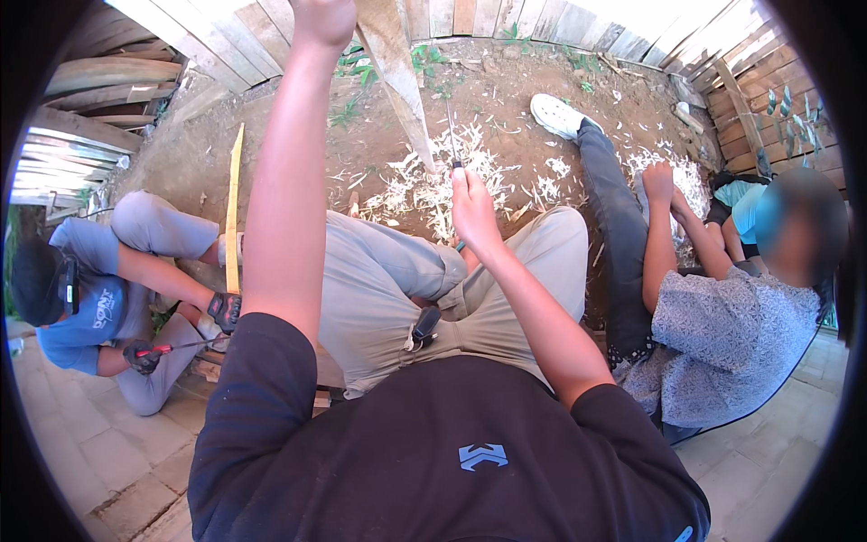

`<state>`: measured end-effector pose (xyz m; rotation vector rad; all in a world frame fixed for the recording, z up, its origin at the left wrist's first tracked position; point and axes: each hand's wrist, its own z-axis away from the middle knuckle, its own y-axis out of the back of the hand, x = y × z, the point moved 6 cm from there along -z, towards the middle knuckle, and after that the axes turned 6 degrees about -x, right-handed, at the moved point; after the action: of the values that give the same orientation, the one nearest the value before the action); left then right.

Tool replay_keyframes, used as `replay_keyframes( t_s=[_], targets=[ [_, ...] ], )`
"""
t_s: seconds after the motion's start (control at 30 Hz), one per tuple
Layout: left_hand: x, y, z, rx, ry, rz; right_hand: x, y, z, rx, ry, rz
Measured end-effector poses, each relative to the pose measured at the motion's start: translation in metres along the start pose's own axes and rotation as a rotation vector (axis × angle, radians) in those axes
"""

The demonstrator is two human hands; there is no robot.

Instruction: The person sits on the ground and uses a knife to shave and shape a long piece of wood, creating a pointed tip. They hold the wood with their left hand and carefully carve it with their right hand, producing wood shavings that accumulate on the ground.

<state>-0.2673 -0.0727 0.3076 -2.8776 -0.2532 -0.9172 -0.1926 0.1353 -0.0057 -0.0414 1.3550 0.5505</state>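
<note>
My left arm stretches far forward, and my left hand (323, 20) is at the top edge, closed against the upper part of a pale wooden plank (395, 77); its fingertips are cut off. The plank stands tilted and narrows to its lower end over the wood shavings (424, 192). In front of my lap my right hand (476, 210) is wrapped round the dark handle of a long, thin-bladed knife (451, 126). The blade points away from me, just right of the plank, apart from it.
At left a person (95, 307) in dark gloves holds a red-handled tool (158, 350) beside a yellowish wood strip (234, 208). Another person (722, 334) sits close on my right, one leg (610, 217) stretched forward. A board fence (542, 23) bounds the dirt ground.
</note>
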Motion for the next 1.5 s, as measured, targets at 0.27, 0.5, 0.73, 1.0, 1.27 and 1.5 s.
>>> replay_keyframes(
  t_s=[0.27, 0.5, 0.73, 1.0, 1.27, 1.5],
  targets=[
    [0.003, 0.0, -0.004, 0.072, -0.08, -0.066, -0.001, -0.031, -0.014, 0.174, -0.06, -0.158],
    [0.001, 0.015, -0.001, 0.148, -0.113, -0.101, -0.021, -0.031, -0.002, 0.252, 0.116, -0.151],
    [-0.017, 0.053, -0.006, 0.233, -0.045, -0.075, -0.052, -0.025, -0.008, 0.218, 0.049, -0.143],
    [-0.008, 0.071, -0.006, 0.243, -0.101, -0.08, -0.068, -0.035, -0.007, 0.206, 0.117, -0.151],
    [0.001, 0.055, 0.0, 0.281, -0.023, -0.07, -0.069, -0.038, -0.006, 0.203, 0.143, -0.259],
    [-0.004, 0.065, 0.001, 0.315, -0.013, -0.109, -0.088, -0.038, -0.021, 0.183, 0.108, -0.193]
  ],
)
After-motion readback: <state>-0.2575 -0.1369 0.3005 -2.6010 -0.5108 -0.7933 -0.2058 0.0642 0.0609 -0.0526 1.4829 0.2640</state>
